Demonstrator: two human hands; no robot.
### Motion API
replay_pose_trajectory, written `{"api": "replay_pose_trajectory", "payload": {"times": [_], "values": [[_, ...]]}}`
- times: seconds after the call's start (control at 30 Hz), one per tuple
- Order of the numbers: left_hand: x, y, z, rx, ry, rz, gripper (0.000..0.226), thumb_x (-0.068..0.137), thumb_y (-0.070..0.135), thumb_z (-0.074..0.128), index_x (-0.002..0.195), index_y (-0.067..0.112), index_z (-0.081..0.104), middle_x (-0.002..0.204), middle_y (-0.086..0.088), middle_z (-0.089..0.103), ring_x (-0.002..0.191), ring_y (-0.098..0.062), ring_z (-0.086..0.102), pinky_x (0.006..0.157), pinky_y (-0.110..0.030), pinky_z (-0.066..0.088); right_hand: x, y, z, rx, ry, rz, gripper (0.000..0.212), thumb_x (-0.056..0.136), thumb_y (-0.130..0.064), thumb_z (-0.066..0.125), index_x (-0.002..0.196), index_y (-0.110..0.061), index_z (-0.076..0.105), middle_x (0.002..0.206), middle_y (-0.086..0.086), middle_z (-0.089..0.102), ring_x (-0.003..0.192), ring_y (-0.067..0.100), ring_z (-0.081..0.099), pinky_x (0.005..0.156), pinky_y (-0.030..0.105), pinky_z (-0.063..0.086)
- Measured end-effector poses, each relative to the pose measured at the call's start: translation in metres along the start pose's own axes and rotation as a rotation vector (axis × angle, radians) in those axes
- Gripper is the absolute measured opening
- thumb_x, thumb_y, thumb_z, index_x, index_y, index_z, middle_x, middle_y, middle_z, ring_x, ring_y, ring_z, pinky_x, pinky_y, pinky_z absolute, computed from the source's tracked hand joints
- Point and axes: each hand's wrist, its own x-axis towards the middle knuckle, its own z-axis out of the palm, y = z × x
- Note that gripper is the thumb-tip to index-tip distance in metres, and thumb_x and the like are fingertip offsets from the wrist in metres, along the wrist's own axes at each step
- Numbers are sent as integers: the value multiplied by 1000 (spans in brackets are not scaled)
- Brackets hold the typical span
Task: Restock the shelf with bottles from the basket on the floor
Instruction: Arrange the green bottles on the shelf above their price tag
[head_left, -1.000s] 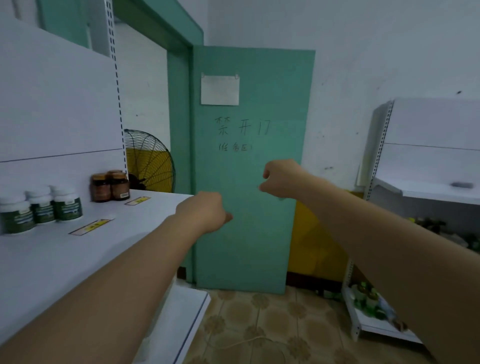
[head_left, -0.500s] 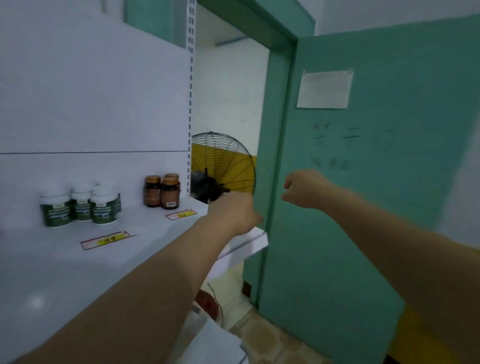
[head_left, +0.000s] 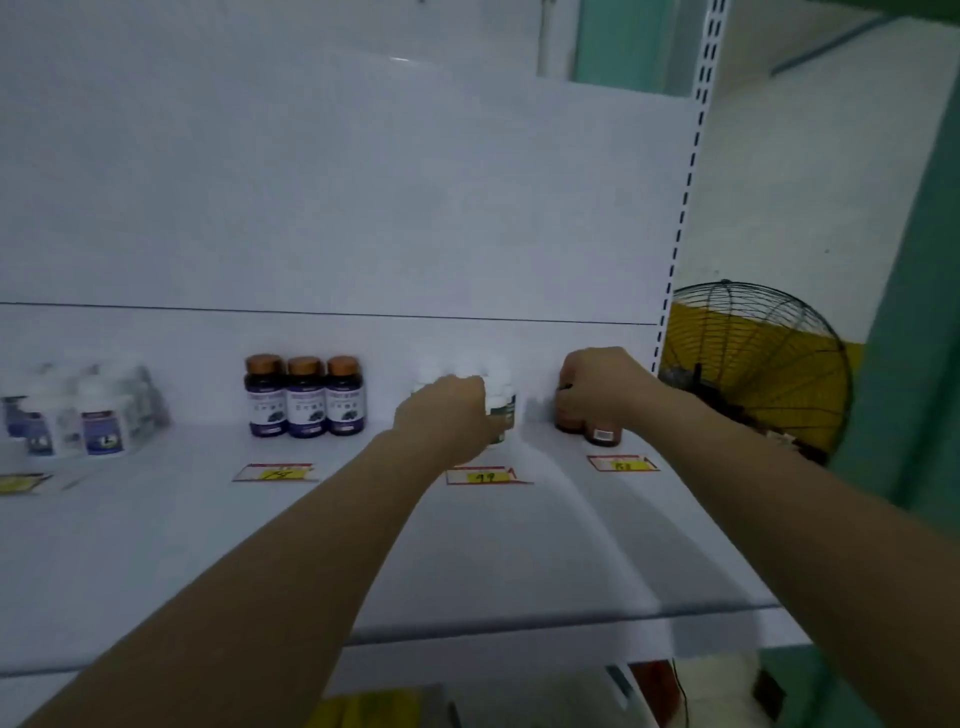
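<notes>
White shelf (head_left: 519, 545) across view, front edge nearest, both forearms reaching over it. Mid-depth: yellow price tags (head_left: 485, 475) in a row. Toward back edge: left hand (head_left: 447, 415) curled around white-capped bottles (head_left: 503, 410), green label showing at its right side; right hand (head_left: 602, 389) clamped down over brown bottles (head_left: 600, 435) near back right corner. Both groups upright on shelf, apart from each other. Further left along back edge: three dark bottles (head_left: 306, 397) with brown caps, then blurred white bottles (head_left: 88, 415). Beyond right edge: black fan (head_left: 758, 364).
</notes>
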Motion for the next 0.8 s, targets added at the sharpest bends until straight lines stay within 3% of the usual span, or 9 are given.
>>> {"api": "replay_pose_trajectory", "payload": {"times": [0.13, 0.23, 0.4, 0.53, 0.7, 0.8], "values": [[-1, -35, 15, 28, 49, -102, 34, 96, 37, 44, 114, 10, 51, 113, -10, 53, 101, -27, 53, 73, -31, 39, 23, -28, 21, 65, -9, -35, 36, 95, -22, 49, 128, -9, 49, 124, 13, 53, 109, 27, 54, 67, 27, 42], [1, -53, 41, 22, 2, -179, 38, 99, 35, 36, 126, 11, 45, 127, -10, 48, 116, -27, 48, 90, -37, 41, 42, -39, 43, 99, 10, -68, 47, 95, -31, 49, 137, -12, 38, 130, 17, 46, 114, 31, 48, 79, 31, 40], [8, -70, 74, 51, -152, -196, 53, 103, 34, 24, 149, 10, 16, 158, -6, 12, 145, -22, 12, 115, -36, 16, 66, -46, 80, 161, 69, -81, 51, 97, -41, 44, 140, -16, 34, 131, 19, 38, 116, 37, 45, 94, 40, 41], [18, -80, 83, 71, -231, -177, 54, 103, 34, 20, 151, 11, 10, 159, -7, 4, 146, -22, 5, 117, -36, 11, 71, -44, 97, 192, 85, -97, 44, 98, -38, 44, 134, -15, 36, 123, 19, 40, 108, 37, 48, 86, 38, 42], [20, -83, 89, 176, -293, -139, 54, 103, 34, 15, 150, 9, 11, 158, -13, 8, 145, -28, 10, 118, -40, 14, 76, -42, 103, 398, 183, -84, 26, 97, -27, 47, 118, -12, 40, 99, 13, 45, 84, 28, 47, 68, 32, 38], [19, -84, 89, 163, -277, -134, 54, 103, 35, 15, 150, 10, 13, 158, -11, 9, 145, -26, 11, 118, -38, 13, 78, -42, 105, 549, 215, -65, 19, 95, -20, 49, 110, -11, 44, 94, 15, 52, 79, 27, 50, 63, 30, 36]]}}
